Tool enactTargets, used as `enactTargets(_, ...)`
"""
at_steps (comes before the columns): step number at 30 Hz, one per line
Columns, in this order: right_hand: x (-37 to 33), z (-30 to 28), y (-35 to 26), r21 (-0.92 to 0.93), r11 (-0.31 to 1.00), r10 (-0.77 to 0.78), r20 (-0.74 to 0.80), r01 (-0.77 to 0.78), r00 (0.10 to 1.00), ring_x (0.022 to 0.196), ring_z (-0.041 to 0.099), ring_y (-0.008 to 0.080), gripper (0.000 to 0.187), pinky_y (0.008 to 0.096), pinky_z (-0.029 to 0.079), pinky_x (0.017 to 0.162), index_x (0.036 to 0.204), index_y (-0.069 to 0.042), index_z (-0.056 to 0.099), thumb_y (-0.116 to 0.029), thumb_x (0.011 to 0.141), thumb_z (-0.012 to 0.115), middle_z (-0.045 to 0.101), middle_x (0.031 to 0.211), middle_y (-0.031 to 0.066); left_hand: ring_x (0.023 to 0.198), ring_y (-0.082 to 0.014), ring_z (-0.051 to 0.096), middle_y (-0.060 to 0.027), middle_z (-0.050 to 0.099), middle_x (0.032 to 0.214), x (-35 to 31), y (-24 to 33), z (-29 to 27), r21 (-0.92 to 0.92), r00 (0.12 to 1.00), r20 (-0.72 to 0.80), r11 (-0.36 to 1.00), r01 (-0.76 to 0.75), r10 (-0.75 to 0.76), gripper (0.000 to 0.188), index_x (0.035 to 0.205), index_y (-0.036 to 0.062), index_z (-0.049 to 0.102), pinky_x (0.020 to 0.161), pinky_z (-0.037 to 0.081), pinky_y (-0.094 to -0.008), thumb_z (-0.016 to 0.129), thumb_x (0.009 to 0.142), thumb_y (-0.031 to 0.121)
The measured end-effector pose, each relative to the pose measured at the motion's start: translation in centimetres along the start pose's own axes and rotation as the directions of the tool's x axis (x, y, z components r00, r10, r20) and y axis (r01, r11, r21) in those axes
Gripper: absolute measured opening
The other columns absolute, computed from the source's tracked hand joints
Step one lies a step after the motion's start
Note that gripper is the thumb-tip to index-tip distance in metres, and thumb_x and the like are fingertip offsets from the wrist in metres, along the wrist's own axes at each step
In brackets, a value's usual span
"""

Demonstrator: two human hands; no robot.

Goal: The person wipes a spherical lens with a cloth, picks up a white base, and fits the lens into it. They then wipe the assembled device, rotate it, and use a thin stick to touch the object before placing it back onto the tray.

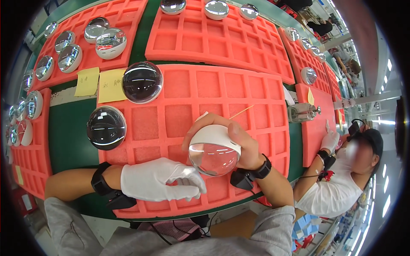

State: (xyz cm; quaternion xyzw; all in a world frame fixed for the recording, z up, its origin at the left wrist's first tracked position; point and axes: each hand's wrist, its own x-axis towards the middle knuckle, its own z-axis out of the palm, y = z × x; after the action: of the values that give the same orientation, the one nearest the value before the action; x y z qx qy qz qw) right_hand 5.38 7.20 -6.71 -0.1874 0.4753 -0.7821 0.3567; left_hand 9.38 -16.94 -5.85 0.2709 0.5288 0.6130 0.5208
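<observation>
My bare right hand [245, 147] is wrapped round a ball [215, 150] with a white shell on top and a clear, shiny dome below, held over the red foam tray [269, 119]. Just left of the ball is my white-gloved left hand [164, 179]. Its fingers are loosely bent and apart, with nothing visible in them. A thin wooden stick [242, 112] shows behind my right hand; whether it touches the hand I cannot tell. Two dark-domed balls, one upper [142, 82] and one lower [106, 128], sit at the tray's left side.
More red foam trays lie at the back [218, 38] and left [32, 166], several holding mirrored balls [111, 43]. Yellow paper notes [87, 82] lie near the dark balls. A clear pump bottle [302, 112] stands at the right. Beyond it, a co-worker [335, 192] in a white glove sits.
</observation>
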Motion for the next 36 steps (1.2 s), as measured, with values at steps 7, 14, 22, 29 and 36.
enactTargets(7,-0.2,0.1,-0.3,0.053,0.997,0.065,-0.016,-0.064,0.998,0.108,0.067,0.0229,0.067,0.0333,0.051,0.097,0.127,0.006,0.058,-0.055,0.104,0.043,0.068,0.117,0.0180,0.099,-0.0134,0.065,-0.0039,0.069,0.103,0.1,0.1,0.1,0.006,1.000,-0.004,1.000,0.021,-0.021,0.028,0.123,0.0069,0.064,0.085,0.049,-0.0299,0.054,0.107,0.028)
enactTargets(14,-0.2,-0.6,-0.9,0.329,0.940,0.122,-0.080,-0.089,0.989,0.104,0.070,0.0359,0.078,0.0415,0.061,0.080,0.129,0.006,0.055,-0.064,0.103,0.032,0.066,0.117,0.0244,0.099,-0.0141,0.067,-0.0047,0.070,0.107,0.3,0.3,-0.2,0.041,0.999,0.012,0.998,0.041,-0.041,0.026,0.123,0.0063,0.064,0.085,0.050,-0.0298,0.054,0.106,0.024)
enactTargets(22,0.3,-0.6,-0.8,0.593,0.805,0.175,-0.184,-0.033,0.967,0.086,0.072,0.0500,0.091,0.0447,0.063,0.044,0.126,0.010,0.050,-0.074,0.098,0.027,0.060,0.113,0.0329,0.100,-0.0179,0.070,-0.0091,0.071,0.114,0.3,0.8,-0.2,0.050,0.995,0.016,0.994,0.098,-0.099,0.023,0.122,0.0028,0.064,0.090,0.054,-0.0331,0.056,0.104,0.015)
enactTargets(29,0.3,-0.7,-0.8,0.572,0.819,0.177,-0.170,-0.049,0.969,0.085,0.072,0.0497,0.090,0.0452,0.063,0.044,0.125,0.010,0.050,-0.074,0.098,0.027,0.060,0.113,0.0333,0.101,-0.0181,0.070,-0.0093,0.071,0.114,0.2,0.8,-0.1,0.043,0.996,0.012,0.995,0.089,-0.090,0.023,0.122,0.0024,0.064,0.091,0.054,-0.0335,0.056,0.104,0.015)
enactTargets(36,0.1,-1.4,-0.4,0.580,0.812,0.118,-0.056,-0.064,0.991,0.094,0.072,0.0493,0.089,0.0480,0.065,0.053,0.131,0.005,0.052,-0.073,0.099,0.025,0.064,0.118,0.0303,0.101,-0.0187,0.070,-0.0095,0.071,0.113,0.2,0.7,-0.1,0.031,0.997,0.008,0.997,0.073,-0.073,0.023,0.122,0.0025,0.063,0.091,0.054,-0.0336,0.056,0.104,0.014)
